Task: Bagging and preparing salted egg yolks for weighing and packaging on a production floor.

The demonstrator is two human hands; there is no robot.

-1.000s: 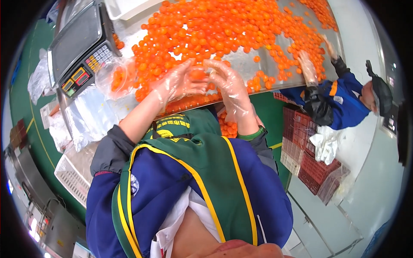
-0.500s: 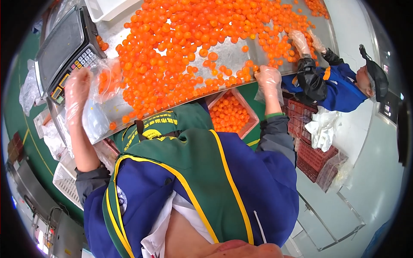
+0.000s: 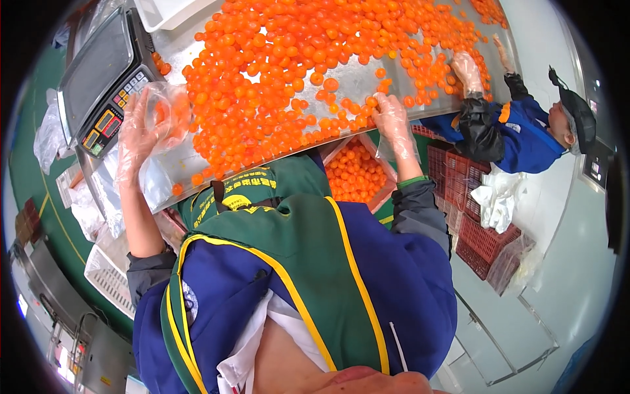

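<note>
My left hand [image 3: 138, 134], in a clear plastic glove, has its fingers stretched and the thumb apart. Its thumb side touches a clear plastic bag [image 3: 172, 125] with orange egg yolks inside, lying by the left end of the metal tray [image 3: 354, 80]. A broad heap of round orange egg yolks [image 3: 256, 92] covers much of that tray. At the tray's near edge, my gloved right hand [image 3: 396, 128] is bent, thumb and fingers closing on a yolk [image 3: 372, 102] at the fingertips. The palm side is partly hidden.
A weighing scale [image 3: 98, 85] stands left of the tray, a white bin [image 3: 164, 16] behind. Below the near edge is a crate of more yolks [image 3: 357, 171]. At right, another person's gloved hand [image 3: 467, 73] works over the tray; red crates [image 3: 482, 243] are stacked nearby.
My left hand has opened from a fist and moved right against the bag. My right hand has shifted left along the tray's edge onto the yolks. The other person's hands have moved right.
</note>
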